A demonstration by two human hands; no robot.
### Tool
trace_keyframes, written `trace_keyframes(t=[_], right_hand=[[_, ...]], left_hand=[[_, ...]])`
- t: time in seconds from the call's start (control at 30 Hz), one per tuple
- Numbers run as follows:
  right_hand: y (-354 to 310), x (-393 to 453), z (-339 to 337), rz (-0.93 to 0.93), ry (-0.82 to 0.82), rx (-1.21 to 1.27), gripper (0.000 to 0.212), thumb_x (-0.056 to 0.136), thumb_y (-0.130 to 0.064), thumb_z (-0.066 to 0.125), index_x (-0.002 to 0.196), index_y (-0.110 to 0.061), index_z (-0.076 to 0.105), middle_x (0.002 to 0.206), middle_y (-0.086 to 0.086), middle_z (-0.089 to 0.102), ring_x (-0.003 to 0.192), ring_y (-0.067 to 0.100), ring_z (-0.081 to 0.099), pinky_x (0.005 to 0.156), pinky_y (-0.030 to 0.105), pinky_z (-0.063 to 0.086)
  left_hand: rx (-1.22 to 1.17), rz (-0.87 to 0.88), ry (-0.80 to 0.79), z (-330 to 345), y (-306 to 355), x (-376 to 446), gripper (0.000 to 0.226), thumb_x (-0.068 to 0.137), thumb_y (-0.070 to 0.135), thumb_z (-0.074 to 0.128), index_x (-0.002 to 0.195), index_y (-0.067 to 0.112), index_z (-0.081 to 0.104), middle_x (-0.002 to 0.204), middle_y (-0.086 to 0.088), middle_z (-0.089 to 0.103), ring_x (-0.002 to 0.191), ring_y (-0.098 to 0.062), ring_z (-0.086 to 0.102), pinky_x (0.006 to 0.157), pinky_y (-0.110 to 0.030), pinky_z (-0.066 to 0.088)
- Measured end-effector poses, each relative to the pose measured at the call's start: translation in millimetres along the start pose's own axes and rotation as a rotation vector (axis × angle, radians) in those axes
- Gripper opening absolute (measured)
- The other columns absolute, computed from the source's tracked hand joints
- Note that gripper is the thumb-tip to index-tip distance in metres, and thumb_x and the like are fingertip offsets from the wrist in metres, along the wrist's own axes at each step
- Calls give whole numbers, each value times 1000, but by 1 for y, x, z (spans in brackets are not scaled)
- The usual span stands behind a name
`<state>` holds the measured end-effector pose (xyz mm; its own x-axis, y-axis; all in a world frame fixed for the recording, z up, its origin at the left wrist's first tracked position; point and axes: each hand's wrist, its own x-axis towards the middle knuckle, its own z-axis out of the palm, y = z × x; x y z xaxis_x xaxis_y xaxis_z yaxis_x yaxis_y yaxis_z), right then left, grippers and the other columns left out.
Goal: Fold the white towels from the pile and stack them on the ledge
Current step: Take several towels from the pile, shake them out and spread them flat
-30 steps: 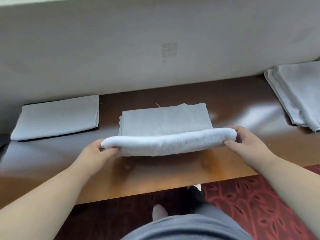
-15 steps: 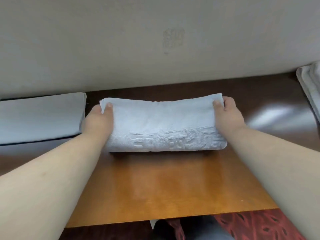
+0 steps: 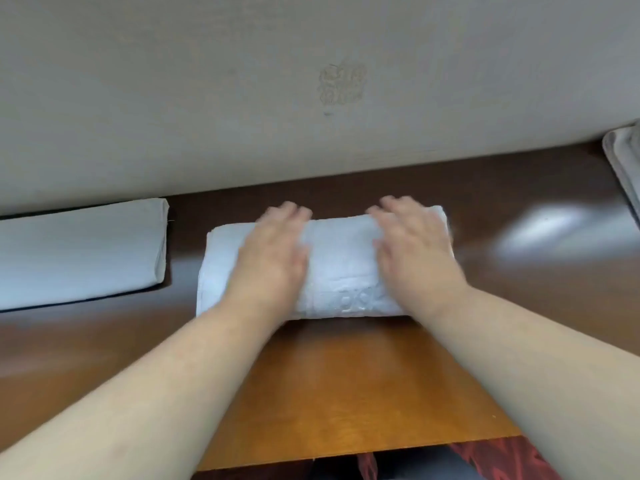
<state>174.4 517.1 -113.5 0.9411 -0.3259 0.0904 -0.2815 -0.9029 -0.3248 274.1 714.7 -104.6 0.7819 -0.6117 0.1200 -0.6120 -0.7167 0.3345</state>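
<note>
Beige wall [image 3: 242, 81] behind, faint stamped mark [image 3: 341, 85] on it above the work spot. Brown wooden ledge [image 3: 346, 386] runs along its foot, glossy, with a glare patch toward the right end. Folded white towel [image 3: 341, 261] lies mid-ledge near the back edge, raised lettering along its front fold. Left hand [image 3: 268, 261] lies flat on the towel's left half, fingers straight, pointing to the wall. Right hand [image 3: 414, 258] lies flat on the right half, fingers likewise spread; both blurred. Neither grips anything. Second folded towel [image 3: 79, 251] sits at the left end, apart from the first. Towel stack [image 3: 625, 164] shows at the right edge, cut off. Red patterned carpet [image 3: 502, 460] below the front edge.
</note>
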Motion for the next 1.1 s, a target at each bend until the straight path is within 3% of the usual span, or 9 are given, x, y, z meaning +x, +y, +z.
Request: trace_keyframes(t=[0.13, 0.27, 0.47, 0.53, 0.6, 0.73, 0.87, 1.0, 1.1], right_hand=[[-26, -13, 19, 17, -450, -122, 61, 102, -55, 18, 158, -35, 6, 167, -2, -7, 153, 20, -14, 122, 52, -6], [-2, -16, 19, 84, -474, -209, 77, 92, -72, 14, 157, -37, -8, 166, -2, -18, 151, 19, -20, 121, 52, -9], [19, -25, 20, 298, -397, -140, 78, 90, -75, 9, 156, -37, -6, 166, -3, -16, 152, 21, -18, 120, 58, 2], [26, -29, 17, 421, -388, -17, 74, 92, -72, 15, 156, -41, -5, 165, -6, -19, 153, 23, -14, 121, 57, 10], [31, -31, 12, 504, -393, 93, 72, 93, -70, 23, 154, -45, -4, 165, -8, -19, 153, 27, -3, 119, 54, 20], [34, -33, 2, 633, -297, 378, 81, 93, -57, 51, 157, -38, 4, 165, -1, 8, 147, 27, 26, 115, 42, 29], [51, -34, -5, 1035, -225, 767, 94, 73, -66, 66, 148, -26, 26, 130, 4, 58, 110, 32, 63, 100, 45, 50], [63, -36, -19, 1161, -408, 1098, 46, 92, -49, 62, 115, -9, 64, 100, 16, 76, 80, 34, 76, 79, 46, 58], [69, -40, -29, 1102, -445, 1100, 39, 97, -38, 58, 124, -10, 60, 108, 19, 74, 87, 38, 74, 80, 50, 58]], left_hand=[[235, 102, -479, 25, 29, -25, 59, 101, 50, 17, 156, 31, 8, 165, 2, 1, 152, -22, -4, 122, -45, 1], [288, 101, -511, 26, 0, -18, 69, 95, 64, 15, 156, 35, -1, 165, 1, -11, 151, -21, -12, 121, -47, -3], [320, -64, -528, 13, -64, -15, 70, 92, 62, 8, 155, 35, -6, 164, -2, -13, 150, -23, -13, 121, -47, -4], [277, -231, -483, 12, -73, -17, 64, 97, 57, 14, 155, 36, -3, 164, -3, -11, 151, -25, -10, 121, -48, -2], [127, -596, -275, 9, -78, -26, 64, 98, 54, 25, 155, 36, 3, 165, -4, -1, 151, -27, 1, 121, -47, 8], [-422, -1214, -39, 10, -67, -45, 73, 94, 58, 45, 151, 17, 27, 150, -12, 40, 134, -37, 41, 109, -43, 32], [-623, -1352, -286, -5, -67, -47, 100, 62, 83, 55, 134, 14, 49, 124, -8, 62, 107, -35, 60, 100, -43, 46], [-984, -1413, -474, -26, -68, -53, 59, 79, 61, 68, 119, 18, 65, 99, -4, 77, 91, -25, 72, 96, -39, 52], [-1064, -1382, -519, -42, -61, -61, 47, 86, 51, 68, 113, 12, 68, 94, -6, 77, 87, -26, 73, 91, -40, 56]])
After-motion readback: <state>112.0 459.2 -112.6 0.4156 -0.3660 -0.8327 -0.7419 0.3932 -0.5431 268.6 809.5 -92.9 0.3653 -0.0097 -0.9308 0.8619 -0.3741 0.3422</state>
